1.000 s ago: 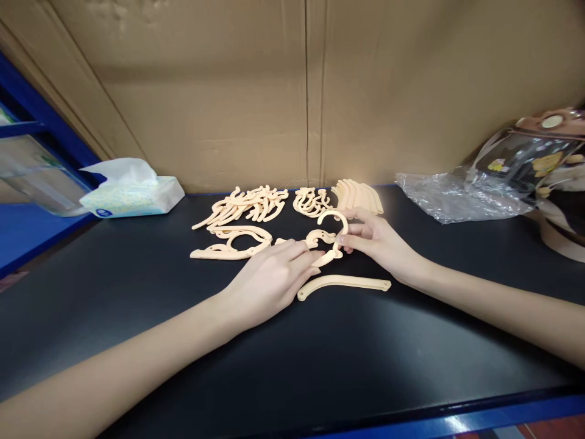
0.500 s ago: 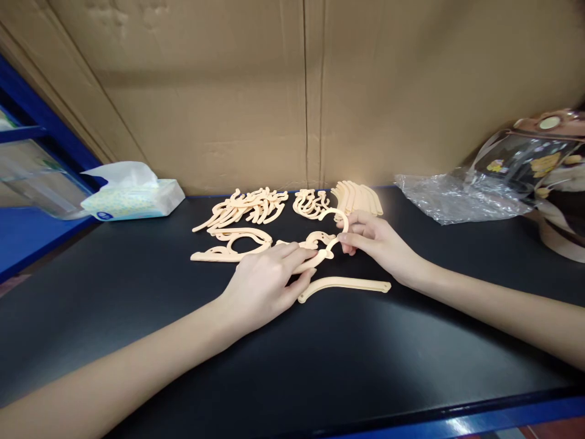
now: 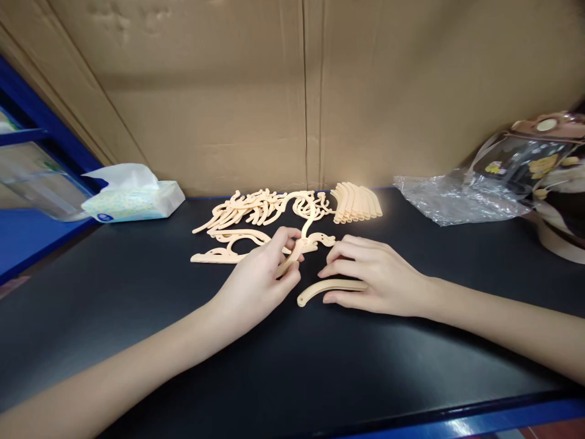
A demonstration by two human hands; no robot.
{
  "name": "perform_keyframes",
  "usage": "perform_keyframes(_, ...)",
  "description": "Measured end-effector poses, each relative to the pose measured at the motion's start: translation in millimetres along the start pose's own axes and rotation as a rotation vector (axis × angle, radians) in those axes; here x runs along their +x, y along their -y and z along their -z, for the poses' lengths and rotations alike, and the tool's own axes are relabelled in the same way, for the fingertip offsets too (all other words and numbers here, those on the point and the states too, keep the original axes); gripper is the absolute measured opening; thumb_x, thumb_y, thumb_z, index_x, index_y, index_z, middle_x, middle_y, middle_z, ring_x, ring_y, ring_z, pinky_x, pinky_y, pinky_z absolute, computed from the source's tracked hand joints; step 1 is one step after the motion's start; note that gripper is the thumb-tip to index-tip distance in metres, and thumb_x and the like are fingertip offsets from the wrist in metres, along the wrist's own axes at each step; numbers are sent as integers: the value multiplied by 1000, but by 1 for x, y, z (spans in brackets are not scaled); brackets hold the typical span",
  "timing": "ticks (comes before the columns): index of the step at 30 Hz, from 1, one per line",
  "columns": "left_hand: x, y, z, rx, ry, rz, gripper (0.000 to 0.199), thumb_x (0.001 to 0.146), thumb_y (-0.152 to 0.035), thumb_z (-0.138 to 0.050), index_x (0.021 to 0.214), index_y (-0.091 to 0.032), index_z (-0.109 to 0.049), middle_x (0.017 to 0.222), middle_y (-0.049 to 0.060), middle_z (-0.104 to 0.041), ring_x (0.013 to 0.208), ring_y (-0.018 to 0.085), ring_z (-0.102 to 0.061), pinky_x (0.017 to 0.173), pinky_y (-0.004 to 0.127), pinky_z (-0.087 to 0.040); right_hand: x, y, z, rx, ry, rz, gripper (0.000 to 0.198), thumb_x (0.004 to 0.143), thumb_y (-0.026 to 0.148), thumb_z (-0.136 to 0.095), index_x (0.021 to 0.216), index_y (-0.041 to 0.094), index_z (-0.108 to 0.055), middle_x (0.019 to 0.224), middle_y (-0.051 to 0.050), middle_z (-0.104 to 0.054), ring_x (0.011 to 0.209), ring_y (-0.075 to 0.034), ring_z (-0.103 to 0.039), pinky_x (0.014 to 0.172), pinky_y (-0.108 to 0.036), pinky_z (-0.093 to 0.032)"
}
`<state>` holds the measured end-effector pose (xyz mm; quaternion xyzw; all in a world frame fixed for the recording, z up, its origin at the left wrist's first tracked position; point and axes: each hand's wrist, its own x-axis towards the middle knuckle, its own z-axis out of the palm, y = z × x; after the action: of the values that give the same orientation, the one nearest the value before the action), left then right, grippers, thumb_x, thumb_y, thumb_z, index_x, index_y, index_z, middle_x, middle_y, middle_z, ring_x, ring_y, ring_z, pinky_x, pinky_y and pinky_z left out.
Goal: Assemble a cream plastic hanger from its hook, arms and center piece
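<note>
My left hand [image 3: 262,268] is closed on a cream plastic hanger arm with a curved hook [image 3: 311,216] joined to its end, held tilted up off the table. My right hand [image 3: 377,274] reaches over a loose, curved hanger arm [image 3: 331,285] lying on the table. Its thumb and fingers are apart on either side of that piece, and the palm hides the piece's right end. Just beyond the hands lies another hanger part [image 3: 326,239], partly covered. To the left rests a folded hanger [image 3: 219,258], partly behind my left hand.
Behind lie a pile of hanger arms [image 3: 247,206], a cluster of hooks [image 3: 320,204] and a neat row of arms [image 3: 357,202]. A tissue pack [image 3: 134,201] stands left. A crumpled plastic bag [image 3: 457,198] and a clear bag [image 3: 521,155] are right, on the black table [image 3: 292,366].
My right hand has let go of the hook and come down toward me over the loose arm. My left hand has lifted and turned its piece, so the hook now points up and left.
</note>
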<state>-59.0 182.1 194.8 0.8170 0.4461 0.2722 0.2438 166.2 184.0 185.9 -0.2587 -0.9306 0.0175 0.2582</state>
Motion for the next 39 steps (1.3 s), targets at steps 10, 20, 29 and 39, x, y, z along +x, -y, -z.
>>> perform_keyframes(10, 6, -6, -1, -504, 104, 218, 27, 84, -26, -53, 108, -23, -41, 91, -1, -52, 67, 11, -55, 52, 22, -50, 1, 0, -3, -44, 5, 24, 21, 99, 21, -39, 97, 15, -59, 90, -5, -64, 82, -16, -55, 78, -29, -44)
perform_keyframes(20, 8, -8, 6, -750, 146, 337, 30, 95, -41, -44, 78, -16, -49, 65, -4, -50, 53, 7, -48, 59, 19, -47, -5, -2, -6, -31, 29, -77, 22, 97, 14, -33, 94, 16, -54, 69, 0, -57, 54, -12, -49, 51, -22, -35)
perform_keyframes(29, 8, -10, 6, -868, 251, 403, 19, 93, -31, -54, 90, -15, -63, 77, 0, -59, 57, 9, -56, 49, 19, -54, -3, 3, -3, 28, 91, -216, 25, 97, 37, -42, 101, 17, -56, 58, 5, -54, 44, -10, -47, 47, -22, -28)
perform_keyframes(39, 8, -8, 8, -909, 241, 528, 26, 89, -26, -61, 111, -16, -68, 79, 5, -68, 61, 12, -65, 57, 21, -59, -4, 0, -6, 16, 49, -169, 23, 95, 35, -50, 88, 17, -64, 68, 1, -64, 53, -9, -54, 50, -22, -32)
